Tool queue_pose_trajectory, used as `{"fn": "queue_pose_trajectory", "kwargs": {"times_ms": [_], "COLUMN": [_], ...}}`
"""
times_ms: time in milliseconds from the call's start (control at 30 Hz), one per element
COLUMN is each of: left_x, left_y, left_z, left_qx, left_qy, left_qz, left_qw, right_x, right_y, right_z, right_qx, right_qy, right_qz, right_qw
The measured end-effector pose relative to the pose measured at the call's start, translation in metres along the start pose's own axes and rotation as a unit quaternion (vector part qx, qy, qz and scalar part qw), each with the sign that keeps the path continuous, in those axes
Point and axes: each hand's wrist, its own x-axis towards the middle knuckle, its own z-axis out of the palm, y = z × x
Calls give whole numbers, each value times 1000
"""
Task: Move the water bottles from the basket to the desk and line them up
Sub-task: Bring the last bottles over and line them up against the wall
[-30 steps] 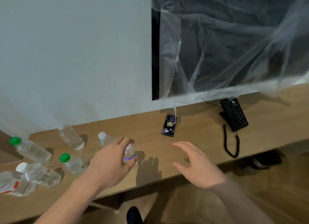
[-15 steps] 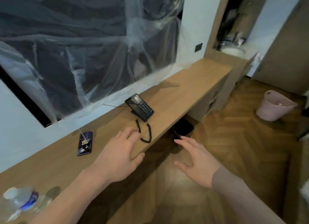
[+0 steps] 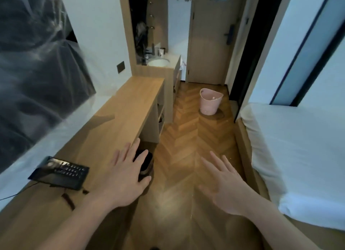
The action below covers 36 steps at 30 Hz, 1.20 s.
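Both hands are empty, fingers spread: the left hand (image 3: 125, 177) over the long wooden table's (image 3: 130, 104) front edge, the right hand (image 3: 226, 188) above the herringbone floor. The pink plastic basket (image 3: 210, 104) stands well beyond them.

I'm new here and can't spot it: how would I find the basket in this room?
Start at the closed wooden door at the far end of the room, then look down to the herringbone floor before it. There the basket stands alone: a pale pink, open-topped plastic tub, the only pink thing among wood and white.
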Motion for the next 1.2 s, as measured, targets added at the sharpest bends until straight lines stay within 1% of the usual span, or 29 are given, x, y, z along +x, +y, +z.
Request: {"fn": "queue_pose_trajectory", "kwargs": {"times_ms": [100, 300, 500, 633, 767, 933, 1200], "left_x": [46, 130, 208, 260, 317, 398, 519], "left_y": [-13, -47, -50, -33, -5, 38, 100], "left_z": [-1, -13, -12, -7, -5, -1, -7], "left_qx": [3, 33, 40, 46, 57, 65, 56], "left_qy": [-8, -20, -33, -38, -40, -55, -35], "left_qz": [13, 44, 97, 130, 132, 129, 84], "left_qw": [1000, 998, 994, 990, 989, 988, 994], "right_x": [34, 103, 147, 173, 207, 261, 364], "right_y": [2, -3, 16, 45, 85, 149, 242], "right_z": [-10, -30, -40, -53, -69, -96, -166], "right_qx": [-6, -10, 0, 10, 21, 37, 25], "right_qy": [9, 33, 54, 55, 47, 43, 52], "right_qz": [31, 67, 119, 158, 178, 180, 160], "right_qw": [999, 997, 991, 986, 983, 982, 986]}}
